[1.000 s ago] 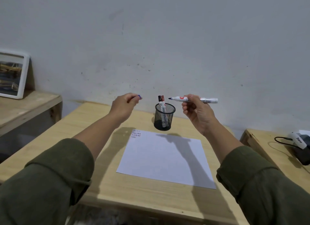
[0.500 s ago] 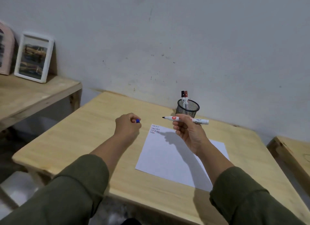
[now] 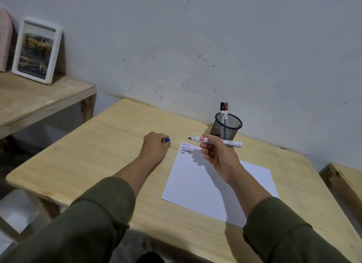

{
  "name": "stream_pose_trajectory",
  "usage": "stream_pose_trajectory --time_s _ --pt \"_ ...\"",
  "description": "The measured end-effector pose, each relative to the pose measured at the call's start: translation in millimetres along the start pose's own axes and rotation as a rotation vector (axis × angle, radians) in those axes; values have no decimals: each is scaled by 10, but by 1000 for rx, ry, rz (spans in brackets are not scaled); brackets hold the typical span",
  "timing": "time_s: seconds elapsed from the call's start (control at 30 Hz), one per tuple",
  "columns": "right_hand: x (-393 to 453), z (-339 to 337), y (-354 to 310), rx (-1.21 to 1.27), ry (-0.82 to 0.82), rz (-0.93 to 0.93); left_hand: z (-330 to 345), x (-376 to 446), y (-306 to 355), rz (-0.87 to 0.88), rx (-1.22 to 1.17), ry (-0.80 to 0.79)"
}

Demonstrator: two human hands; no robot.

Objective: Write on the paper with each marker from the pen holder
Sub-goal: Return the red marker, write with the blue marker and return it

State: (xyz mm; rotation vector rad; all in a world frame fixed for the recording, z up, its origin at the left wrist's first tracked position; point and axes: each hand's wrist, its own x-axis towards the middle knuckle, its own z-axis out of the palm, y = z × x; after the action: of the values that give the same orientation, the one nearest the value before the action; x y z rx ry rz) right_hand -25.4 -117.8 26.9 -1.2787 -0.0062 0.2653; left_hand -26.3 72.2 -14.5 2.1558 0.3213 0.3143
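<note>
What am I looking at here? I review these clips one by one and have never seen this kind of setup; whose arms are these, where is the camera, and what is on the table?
There is no machine: a person wears one wide-angle camera on the head, looking forward and down, so the two green-sleeved arms are their own. The single current picture comes from that head view. On the wooden table lies a white sheet of paper with small rows of coloured marks near its far left corner. Behind it stands a black mesh pen holder with two capped markers in it. The right hand holds an uncapped marker above the paper, tip pointing left. The left hand is closed on a small blue cap. A framed picture leans on a side shelf.
</note>
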Motion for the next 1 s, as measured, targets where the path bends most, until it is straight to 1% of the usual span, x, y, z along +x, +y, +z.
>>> stream_pose_trajectory --time_s 0.1,0.17,0.23,0.3,0.4,0.47,0.53,0.63,0.8,1.0 --pt "-5 -19 33 6 3 7 -4 -50 -33 57 2 21" --pt "-5 -32 53 1 13 1 -24 -144 -36 86 -59 49" --pt "10 -37 77 -30 34 -23 -47 -243 -35 159 -55 72" --pt "34 -34 112 -68 74 -53 -56 -319 -54 216 -20 38" --pt "70 -24 189 -109 132 -81 -37 -375 -115 249 31 -72" --pt "94 -12 237 -144 168 -103 -8 -383 -168 231 15 -148" --pt "123 3 270 -203 201 -127 17 -365 -210 218 50 -175" --pt "184 -4 348 -306 243 -130 23 -349 -215 229 100 -193" --pt "240 -46 475 -455 288 -109 21 -348 -212 232 104 -199" --pt "239 -44 485 -504 275 -140 16 -359 -201 232 105 -198"
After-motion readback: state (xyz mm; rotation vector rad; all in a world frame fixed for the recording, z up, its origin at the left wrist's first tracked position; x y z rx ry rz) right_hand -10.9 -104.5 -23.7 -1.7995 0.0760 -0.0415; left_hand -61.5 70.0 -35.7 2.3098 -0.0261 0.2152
